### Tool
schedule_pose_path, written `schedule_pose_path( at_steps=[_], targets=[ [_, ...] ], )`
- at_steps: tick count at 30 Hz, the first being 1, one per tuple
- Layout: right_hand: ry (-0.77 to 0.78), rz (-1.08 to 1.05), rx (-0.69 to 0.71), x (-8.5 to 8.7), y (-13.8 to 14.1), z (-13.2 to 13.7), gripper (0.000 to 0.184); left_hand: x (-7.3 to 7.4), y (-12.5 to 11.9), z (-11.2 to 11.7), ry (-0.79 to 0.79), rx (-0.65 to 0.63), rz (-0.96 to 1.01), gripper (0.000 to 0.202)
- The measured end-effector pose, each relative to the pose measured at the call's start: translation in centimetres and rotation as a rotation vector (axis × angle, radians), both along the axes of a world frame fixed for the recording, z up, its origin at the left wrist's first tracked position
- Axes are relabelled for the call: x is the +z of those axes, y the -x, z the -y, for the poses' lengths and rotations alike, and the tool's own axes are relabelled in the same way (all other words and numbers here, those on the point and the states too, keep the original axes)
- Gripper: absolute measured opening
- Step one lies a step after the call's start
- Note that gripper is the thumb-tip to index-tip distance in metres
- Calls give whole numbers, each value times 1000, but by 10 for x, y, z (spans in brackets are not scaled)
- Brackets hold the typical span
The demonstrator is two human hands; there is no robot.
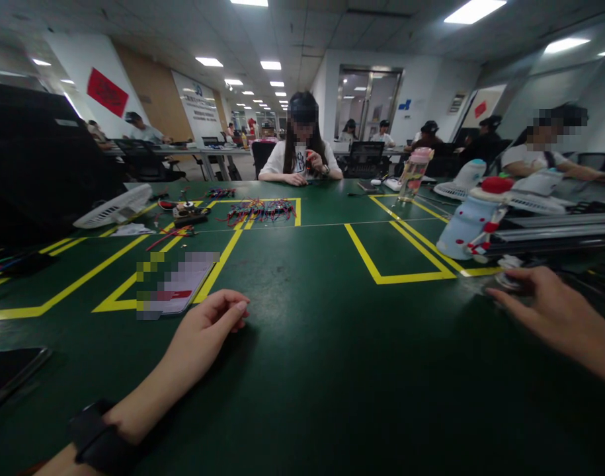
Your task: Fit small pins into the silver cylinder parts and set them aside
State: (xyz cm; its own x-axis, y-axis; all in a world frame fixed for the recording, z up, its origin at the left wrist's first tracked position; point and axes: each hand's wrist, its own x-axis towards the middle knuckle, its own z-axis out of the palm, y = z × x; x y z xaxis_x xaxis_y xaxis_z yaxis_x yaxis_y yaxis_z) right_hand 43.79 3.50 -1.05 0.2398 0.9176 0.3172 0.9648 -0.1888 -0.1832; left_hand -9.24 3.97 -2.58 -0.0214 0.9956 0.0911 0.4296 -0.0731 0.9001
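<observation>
The small white thing (pixel 510 263) is at the front of the right hand (pixel 545 301) (too blurry to tell if it is pinched). Pinch softly, clear of the blue bottle (pixel 459 228) just beyond. The left hand (pixel 210 318) curls closed, showing nothing held.

The bottle (pixel 461 228) is pale blue with red spots and a red lid. Under it, the table (pixel 322 370) is dark green, marked to the bottle's left with yellow tape (pixel 416 278). Behind the bottle and to its left, the tumbler (pixel 416 173) has a pink lid; farther left, the wires (pixel 267 210) mix red and blue. Just right of the bottle's base, the small thing (pixel 509 263) looks white, though blur leaves that uncertain.
</observation>
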Motion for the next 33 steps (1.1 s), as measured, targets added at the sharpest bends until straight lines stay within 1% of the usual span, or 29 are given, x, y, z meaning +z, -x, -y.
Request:
schedule_pose_path(
  at_steps=[1, 3, 5, 7, 9, 10, 12, 14, 16, 19, 21, 22, 25, 27, 28, 30, 33],
  targets=[
    [-37, -38, 74, 1, 18, 5, 49, 0, -1, 0, 0, -5, -20, 20],
    [-73, -181, 277, 1, 62, 14, 49, 1, -2, -1, -8, -7, -51, 20],
    [-21, -339, 515, 0, 110, 21, 47, 2, -2, 0, -17, -10, -78, 20],
    [78, -431, 695, -1, 155, 23, 44, 2, -2, 2, -21, -22, -111, 20],
    [142, -483, 791, -2, 192, 22, 42, 3, -2, 3, -19, -43, -151, 19],
    [156, -499, 825, -3, 206, 22, 42, 4, -2, 4, -19, -52, -169, 20],
    [163, -507, 893, -7, 224, 20, 39, 5, -1, 5, -23, -72, -198, 20],
    [162, -505, 950, -12, 233, 20, 37, 6, -1, 5, -29, -91, -225, 21],
    [178, -531, 965, -16, 234, 20, 39, 6, -2, 4, -40, -109, -252, 21],
    [246, -655, 908, -20, 233, 17, 57, 9, -11, 5, -42, -146, -282, 21],
    [304, -755, 875, -20, 234, 14, 68, 14, -25, 8, -37, -205, -284, 22],
    [323, -797, 871, -20, 234, 13, 71, 18, -35, 10, -38, -247, -277, 24],
    [341, -884, 891, -19, 236, 11, 66, 28, -68, 15, -110, -383, -194, 28],
    [340, -913, 910, -18, 237, 11, 60, 34, -86, 17, -187, -480, -143, 21],
    [341, -918, 918, -17, 238, 11, 58, 35, -92, 17, -215, -501, -122, 18],
    [343, -909, 930, -16, 238, 12, 55, 37, -99, 16, -243, -505, -97, 16],
    [339, -829, 918, -14, 238, 13, 51, 37, -97, 15, -233, -427, -74, 15]
  ],
)
